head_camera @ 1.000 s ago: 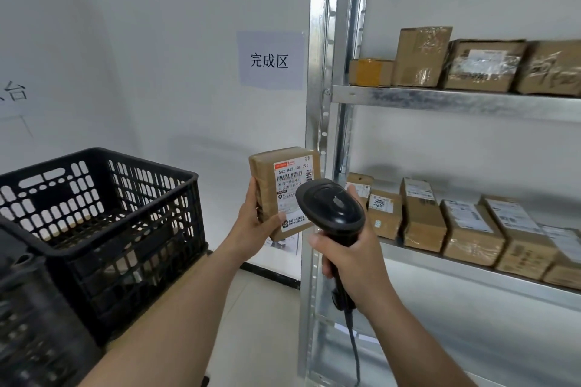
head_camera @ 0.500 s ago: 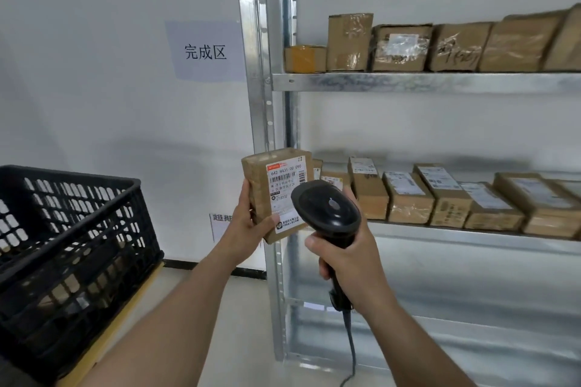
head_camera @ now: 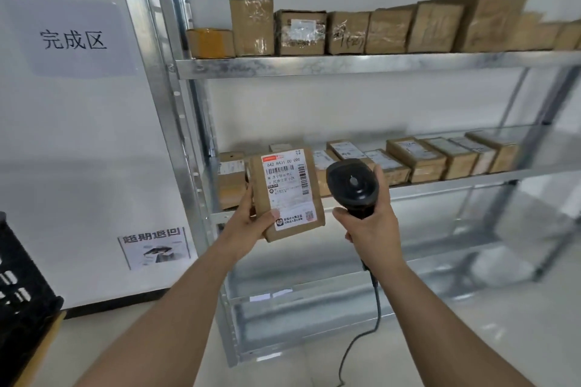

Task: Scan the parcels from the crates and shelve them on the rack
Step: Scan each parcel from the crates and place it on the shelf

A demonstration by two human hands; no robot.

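Note:
My left hand (head_camera: 251, 220) grips a brown parcel (head_camera: 287, 192) with a white shipping label facing me, held upright in front of the rack's middle shelf. My right hand (head_camera: 369, 223) grips a black corded barcode scanner (head_camera: 352, 185) just right of the parcel, its head level with the label. The metal rack (head_camera: 345, 64) stands ahead; its top shelf carries several brown parcels (head_camera: 393, 28) and its middle shelf a row of labelled parcels (head_camera: 440, 157).
A black plastic crate (head_camera: 22, 302) shows at the lower left edge on a yellowish surface. A wall sign (head_camera: 74, 39) and a small poster (head_camera: 155, 247) hang on the white wall. The rack's lower shelves (head_camera: 345, 289) hold no parcels. The scanner cable (head_camera: 374, 324) trails to the floor.
The view has swung right toward the rack, and the crate has slid to the left edge. Parcel and scanner stay together in my hands, now in front of the middle shelf.

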